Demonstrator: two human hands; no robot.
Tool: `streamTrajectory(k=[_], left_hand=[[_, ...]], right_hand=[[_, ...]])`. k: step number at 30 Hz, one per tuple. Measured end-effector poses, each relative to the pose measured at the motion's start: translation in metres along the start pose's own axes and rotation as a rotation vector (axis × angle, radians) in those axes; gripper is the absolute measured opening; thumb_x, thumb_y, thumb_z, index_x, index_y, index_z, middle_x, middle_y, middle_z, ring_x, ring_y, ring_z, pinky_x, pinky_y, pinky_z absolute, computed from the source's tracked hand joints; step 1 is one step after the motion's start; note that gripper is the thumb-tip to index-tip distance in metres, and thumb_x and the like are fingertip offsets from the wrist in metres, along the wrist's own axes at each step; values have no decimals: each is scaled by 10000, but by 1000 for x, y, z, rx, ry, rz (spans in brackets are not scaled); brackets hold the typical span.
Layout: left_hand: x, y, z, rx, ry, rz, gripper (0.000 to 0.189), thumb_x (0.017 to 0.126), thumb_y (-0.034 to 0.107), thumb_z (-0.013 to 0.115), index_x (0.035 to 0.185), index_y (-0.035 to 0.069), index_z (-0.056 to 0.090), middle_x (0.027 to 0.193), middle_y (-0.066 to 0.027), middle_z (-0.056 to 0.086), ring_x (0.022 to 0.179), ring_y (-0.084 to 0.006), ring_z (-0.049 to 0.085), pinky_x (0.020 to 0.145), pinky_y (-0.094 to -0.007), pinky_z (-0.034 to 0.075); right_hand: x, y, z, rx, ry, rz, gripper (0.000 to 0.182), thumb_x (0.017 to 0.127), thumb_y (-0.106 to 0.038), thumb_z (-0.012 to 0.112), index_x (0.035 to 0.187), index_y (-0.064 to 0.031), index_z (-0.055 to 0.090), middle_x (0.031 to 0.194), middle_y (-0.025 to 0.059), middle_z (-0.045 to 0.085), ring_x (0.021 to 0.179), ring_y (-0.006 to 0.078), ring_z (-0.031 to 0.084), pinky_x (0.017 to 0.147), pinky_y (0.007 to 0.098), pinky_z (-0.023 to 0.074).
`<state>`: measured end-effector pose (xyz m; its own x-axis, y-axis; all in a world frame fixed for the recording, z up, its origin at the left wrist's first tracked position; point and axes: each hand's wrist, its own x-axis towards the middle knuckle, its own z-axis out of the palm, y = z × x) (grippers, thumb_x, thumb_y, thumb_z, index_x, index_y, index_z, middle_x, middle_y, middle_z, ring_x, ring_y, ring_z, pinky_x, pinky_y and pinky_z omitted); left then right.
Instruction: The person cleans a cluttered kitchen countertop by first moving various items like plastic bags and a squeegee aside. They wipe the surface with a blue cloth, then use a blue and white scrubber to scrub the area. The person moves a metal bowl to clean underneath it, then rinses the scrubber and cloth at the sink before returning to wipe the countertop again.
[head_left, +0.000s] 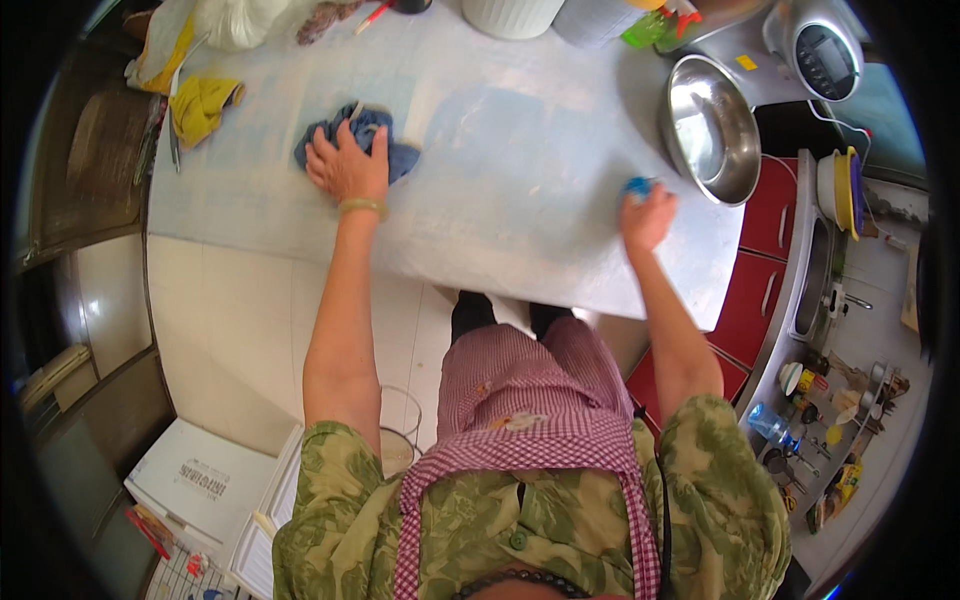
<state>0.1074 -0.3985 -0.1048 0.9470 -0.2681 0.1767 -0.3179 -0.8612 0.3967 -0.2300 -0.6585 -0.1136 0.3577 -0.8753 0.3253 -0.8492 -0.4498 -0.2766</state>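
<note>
My left hand (352, 169) rests on a crumpled dark blue cloth (367, 120), its fingers spread and curled into the fabric. The cloth lies on a pale, worn metal-looking tabletop (495, 202). Toward the right end of that table, my right hand (649, 217) is closed around a small bright blue thing (638, 187). Motion blur and my fingers hide most of it, so its kind is unclear. Just beyond this hand, a stainless steel bowl (712, 131) sits near the table's right edge.
A yellow cloth (201, 109) lies at the far left. Along the back stand a white ribbed container (511, 15), a green spray bottle (646, 28) and a white appliance (817, 52). Red cabinets (750, 300) and a sink (814, 277) are at the right. A white box (202, 480) stands lower left.
</note>
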Motion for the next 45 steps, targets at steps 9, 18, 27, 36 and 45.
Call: streamTrajectory(k=[9,18,27,36,45], left_hand=[[-12,4,12,74,159,96,500,869,416,648,1281,149,551,1432,-135,429,1368,-383,301,1132,-533,206],[-13,1,14,207,158,100,477,904,415,601,1294,145,549,1437,-118,433,1363,-356,325,1110,-513,251],[-12,11,19,240,152,161,474,919,418,580,1301,141,531,1431,-125,433,1352,-367,332,1098,-529,258],[-12,3,22,250,153,158,470,924,433,567,1298,151,530,1432,-126,433,1347,-370,342,1086,-529,274],[-11,-11,31,294,220,179,465,925,468,565,1256,142,564,1386,-109,486,1298,-352,404,1037,-537,329]], right_hand=[[111,-79,76,277,83,-465,330,703,-121,689,1021,-83,608,943,190,567,919,386,545,806,454,467],[112,-158,100,378,-77,-420,353,680,-156,716,1000,-87,585,1025,187,567,957,377,541,841,470,459],[181,-103,108,58,-29,-91,261,704,-129,664,942,-52,588,916,179,577,953,365,565,804,485,467],[103,-38,48,183,71,-186,427,622,-87,752,1026,-71,612,951,165,553,916,399,529,796,476,455],[-34,-49,-2,524,-308,-400,567,575,-38,759,1114,-141,616,1115,146,582,1017,367,553,904,452,455]])
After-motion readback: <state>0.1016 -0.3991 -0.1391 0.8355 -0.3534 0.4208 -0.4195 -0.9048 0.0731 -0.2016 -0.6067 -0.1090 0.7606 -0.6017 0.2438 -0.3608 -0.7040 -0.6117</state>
